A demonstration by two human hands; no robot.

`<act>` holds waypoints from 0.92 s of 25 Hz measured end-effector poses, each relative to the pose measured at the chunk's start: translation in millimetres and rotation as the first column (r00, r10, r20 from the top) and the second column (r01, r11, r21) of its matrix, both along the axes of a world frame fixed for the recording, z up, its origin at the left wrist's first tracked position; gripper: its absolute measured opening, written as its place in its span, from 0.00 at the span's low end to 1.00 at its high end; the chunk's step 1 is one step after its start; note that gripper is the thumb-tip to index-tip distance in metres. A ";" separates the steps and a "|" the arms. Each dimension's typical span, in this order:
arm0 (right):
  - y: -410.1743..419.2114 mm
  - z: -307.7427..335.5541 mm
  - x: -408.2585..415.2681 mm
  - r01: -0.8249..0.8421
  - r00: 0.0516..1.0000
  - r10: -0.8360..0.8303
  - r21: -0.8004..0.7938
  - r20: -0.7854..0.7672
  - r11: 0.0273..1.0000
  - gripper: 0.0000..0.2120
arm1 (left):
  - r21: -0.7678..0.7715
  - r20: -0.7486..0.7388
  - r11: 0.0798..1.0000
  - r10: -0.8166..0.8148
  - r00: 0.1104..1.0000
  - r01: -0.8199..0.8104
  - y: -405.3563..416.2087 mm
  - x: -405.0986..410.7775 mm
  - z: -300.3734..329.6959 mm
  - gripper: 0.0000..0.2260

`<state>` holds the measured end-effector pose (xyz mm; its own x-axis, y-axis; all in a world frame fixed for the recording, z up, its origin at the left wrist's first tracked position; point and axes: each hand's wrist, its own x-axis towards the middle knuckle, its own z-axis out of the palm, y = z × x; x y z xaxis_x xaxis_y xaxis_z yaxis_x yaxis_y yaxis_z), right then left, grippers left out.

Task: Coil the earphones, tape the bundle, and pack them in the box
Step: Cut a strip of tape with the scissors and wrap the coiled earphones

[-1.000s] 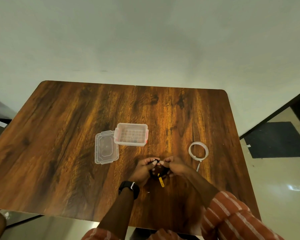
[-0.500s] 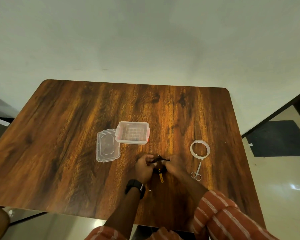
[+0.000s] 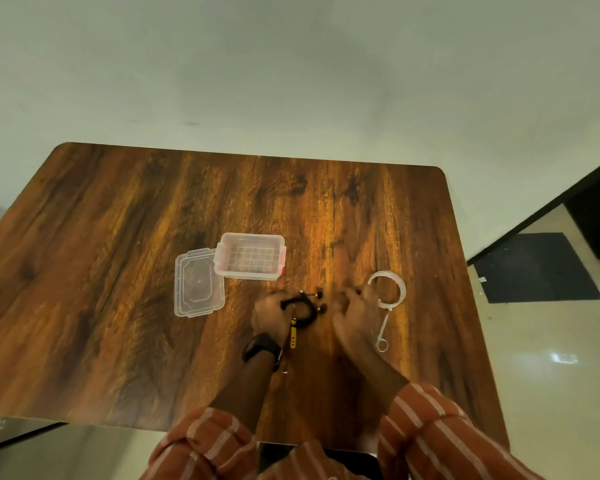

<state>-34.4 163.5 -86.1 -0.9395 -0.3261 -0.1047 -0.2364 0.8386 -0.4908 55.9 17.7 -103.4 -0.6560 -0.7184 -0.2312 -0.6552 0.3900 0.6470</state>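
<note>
In the head view, a clear plastic box [image 3: 249,257] is seen standing open on the wooden table [image 3: 118,271], past the hands; something small and dark may lie on its gridded floor, though this cannot be made out with certainty. Its lid [image 3: 198,283] lies flat on the table, touching the box's left side. The coiled black earphones [image 3: 300,308] are held just near of the box, between the two hands, with the earbuds pointing right. The left hand [image 3: 271,315] is closed around the left part of the coil. The right hand [image 3: 352,315] is loosely curled just right of the bundle, and whether anything is gripped by it cannot be told. A roll of clear tape [image 3: 387,289] and small scissors [image 3: 382,332] lie just right of that hand. Wide bare tabletop is left on the far and left sides.
</note>
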 end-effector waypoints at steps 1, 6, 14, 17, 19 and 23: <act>20.5 5.3 -4.8 0.028 0.997 -0.029 -0.016 -0.078 0.999 0.19 | 0.013 0.009 1.000 0.019 1.000 -0.019 -2.3 1.4 0.7 0.11; 99.7 8.2 -60.8 -0.173 0.977 0.208 0.412 -0.039 0.894 0.28 | 0.061 -0.043 0.996 0.061 0.997 -0.059 -7.7 5.8 6.3 0.17; 61.4 79.3 -57.5 -0.176 0.972 0.196 -0.152 0.130 0.973 0.14 | -0.027 -0.392 0.989 -0.142 0.909 0.142 25.4 -3.5 96.2 0.14; 28.2 121.1 -18.4 -0.005 0.951 0.199 -0.632 0.238 0.775 0.08 | -0.116 -0.494 0.964 -0.264 0.829 0.239 39.6 -6.7 150.3 0.19; 13.9 142.5 -0.3 -0.013 0.955 0.232 -0.751 0.187 0.660 0.07 | -0.155 -0.541 0.961 -0.276 0.794 0.229 40.6 -3.3 174.0 0.20; 5.0 168.8 10.7 -0.150 0.962 0.270 -0.777 0.027 0.611 0.05 | -0.195 -0.660 0.972 -0.231 0.715 0.133 31.2 4.1 197.2 0.14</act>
